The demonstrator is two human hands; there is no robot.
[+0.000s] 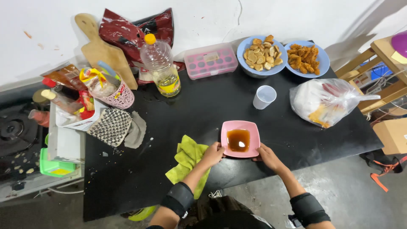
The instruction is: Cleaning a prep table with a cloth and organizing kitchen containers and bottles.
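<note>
A pink square dish (250, 129) with a pool of brown sauce (238, 139) sits near the front edge of the black table (203, 106). My left hand (213, 153) grips its near left corner and my right hand (267, 155) grips its near right corner. Under my left wrist lies a green cloth (187, 158). A white cup (264, 96) stands just beyond the dish.
At the back stand two blue plates of fried food (259, 54) (305, 57), a pink lidded box (210, 62), an oil bottle (162, 66) and a wooden board (103, 48). A white plastic bag (324, 101) lies right. Baskets of packets (85, 101) and a stove (15, 129) are left.
</note>
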